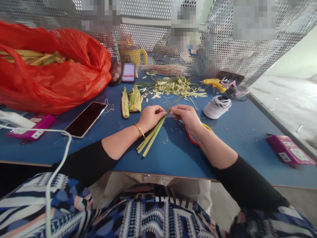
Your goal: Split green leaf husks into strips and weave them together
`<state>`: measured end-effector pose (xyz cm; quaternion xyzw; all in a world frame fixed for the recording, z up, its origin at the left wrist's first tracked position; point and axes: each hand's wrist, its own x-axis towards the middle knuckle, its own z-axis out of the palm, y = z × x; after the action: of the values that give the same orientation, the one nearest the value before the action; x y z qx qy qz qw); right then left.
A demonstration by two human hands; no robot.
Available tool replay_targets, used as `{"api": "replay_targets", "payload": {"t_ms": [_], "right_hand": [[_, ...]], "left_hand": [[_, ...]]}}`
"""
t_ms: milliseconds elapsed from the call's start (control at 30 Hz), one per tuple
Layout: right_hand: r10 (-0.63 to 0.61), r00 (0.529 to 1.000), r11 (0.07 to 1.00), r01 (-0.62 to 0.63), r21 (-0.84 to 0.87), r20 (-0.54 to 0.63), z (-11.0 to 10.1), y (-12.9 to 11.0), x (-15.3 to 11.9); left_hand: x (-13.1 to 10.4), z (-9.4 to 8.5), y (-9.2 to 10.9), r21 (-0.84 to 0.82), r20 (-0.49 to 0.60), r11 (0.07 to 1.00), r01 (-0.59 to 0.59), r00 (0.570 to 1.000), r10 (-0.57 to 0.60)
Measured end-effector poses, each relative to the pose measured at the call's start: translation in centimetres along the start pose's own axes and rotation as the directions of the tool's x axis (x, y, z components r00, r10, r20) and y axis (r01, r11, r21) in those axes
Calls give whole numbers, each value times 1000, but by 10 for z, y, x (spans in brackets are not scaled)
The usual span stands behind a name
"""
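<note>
Several thin green stalks (154,135) lie slanted over the blue table, their upper ends together between my hands. My left hand (153,116), with a gold bangle at the wrist, is closed on the stalks near those ends. Fingers pinched, my right hand (184,114) meets the tips of the stalks; whether it grips a tip or a thread is too small to tell. Under my right wrist lies a red and yellow ring (192,140), partly hidden. A cone of white thread (217,107) stands to the right of my right hand.
Husk pieces (135,99) and a pile of green shreds (173,86) lie beyond my hands. At left are a red bag (56,76) of stalks, a phone (86,119) and a purple power strip (34,127). A yellow glue gun (216,84) and another purple strip (289,150) are at right.
</note>
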<state>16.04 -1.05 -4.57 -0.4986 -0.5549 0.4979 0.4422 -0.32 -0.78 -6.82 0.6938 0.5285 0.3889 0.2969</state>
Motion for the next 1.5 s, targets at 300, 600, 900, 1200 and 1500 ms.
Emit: {"api": "replay_targets", "payload": {"t_ms": [300, 600, 900, 1200, 1500], "right_hand": [[62, 992, 998, -64, 12, 111, 0, 0, 1], [139, 982, 990, -140, -7, 129, 3, 1, 3], [-309, 943, 758, 324, -566, 125, 1, -1, -4], [-160, 986, 906, 169, -389, 55, 3, 6, 7], [-62, 998, 990, 62, -125, 4, 12, 10, 9]], "left_hand": [[2, 3, 1, -241, -30, 958, 155, 985, -167], [1, -4, 16, -474, 188, 808, 349, 937, -295], [6, -3, 21, -429, 237, 771, 470, 883, -406], [10, -3, 17, -359, 321, 809, 466, 875, -362], [12, -11, 12, -368, 440, 816, 445, 857, -269]]}}
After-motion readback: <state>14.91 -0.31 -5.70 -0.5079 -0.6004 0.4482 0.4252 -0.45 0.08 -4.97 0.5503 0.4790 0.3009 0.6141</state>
